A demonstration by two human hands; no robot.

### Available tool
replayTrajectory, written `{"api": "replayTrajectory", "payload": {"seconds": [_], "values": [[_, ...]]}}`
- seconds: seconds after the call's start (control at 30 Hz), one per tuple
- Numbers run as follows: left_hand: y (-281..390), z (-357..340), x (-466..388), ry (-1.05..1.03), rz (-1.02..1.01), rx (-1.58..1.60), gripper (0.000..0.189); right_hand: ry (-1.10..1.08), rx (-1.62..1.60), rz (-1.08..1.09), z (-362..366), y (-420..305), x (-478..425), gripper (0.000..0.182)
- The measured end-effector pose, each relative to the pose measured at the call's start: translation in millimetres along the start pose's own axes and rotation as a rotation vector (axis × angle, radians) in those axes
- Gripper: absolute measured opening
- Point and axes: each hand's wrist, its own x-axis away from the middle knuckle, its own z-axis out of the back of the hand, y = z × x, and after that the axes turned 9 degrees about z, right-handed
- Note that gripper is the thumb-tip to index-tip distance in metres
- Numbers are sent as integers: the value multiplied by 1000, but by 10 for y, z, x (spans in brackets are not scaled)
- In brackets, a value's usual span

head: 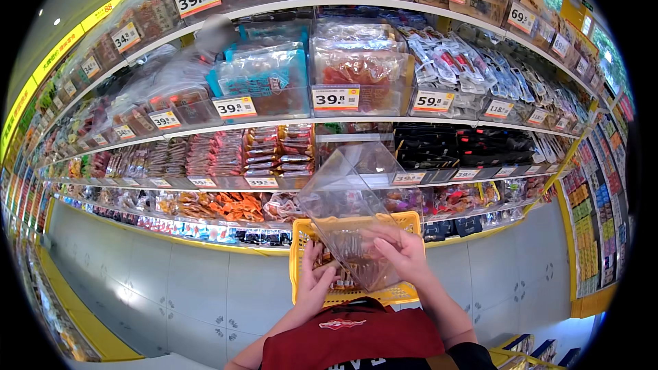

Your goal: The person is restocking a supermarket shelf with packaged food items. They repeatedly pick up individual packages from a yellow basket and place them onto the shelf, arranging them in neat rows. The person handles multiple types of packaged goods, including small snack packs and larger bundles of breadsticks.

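A clear plastic shelf bin (pixel 354 190) is tilted over a yellow plastic basket (pixel 380 295) in front of me. The bin's lower corner reaches down into the basket. At the bin's right side is my right hand (pixel 403 254), thumb showing and fingers blurred against the plastic. Small brown wrapped snack packets (pixel 345 281) lie in the basket, partly seen through the bin. My left hand (pixel 314 275) is inside the basket's left side, fingers bent beside the packets and the bin's edge. Whether it holds a packet is hidden.
Stocked store shelves face me, with teal snack bags (pixel 267 82), black packets (pixel 426 144) and pink packets (pixel 215 151). A shelf gap (pixel 354 139) shows behind the bin. Tiled floor (pixel 195 272) lies below, and another shelf (pixel 591 226) stands at the right.
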Motion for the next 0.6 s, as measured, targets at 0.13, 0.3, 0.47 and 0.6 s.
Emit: {"api": "replayTrajectory", "payload": {"seconds": [0.13, 0.3, 0.47, 0.6], "values": [[100, -100, -24, 18, -186, -469, 86, 111, 192, 98, -193, 293, -203, 31], [12, -190, -229, -34, -253, -910, 95, 188, 504, 252, -330, 582, -377, 32], [-83, -31, -652, 8, -347, -899, 94, 198, 665, 259, -496, 751, -651, 33], [70, -2, -711, 32, -295, -1036, 93, 276, 619, 284, -586, 761, -712, 33]]}}
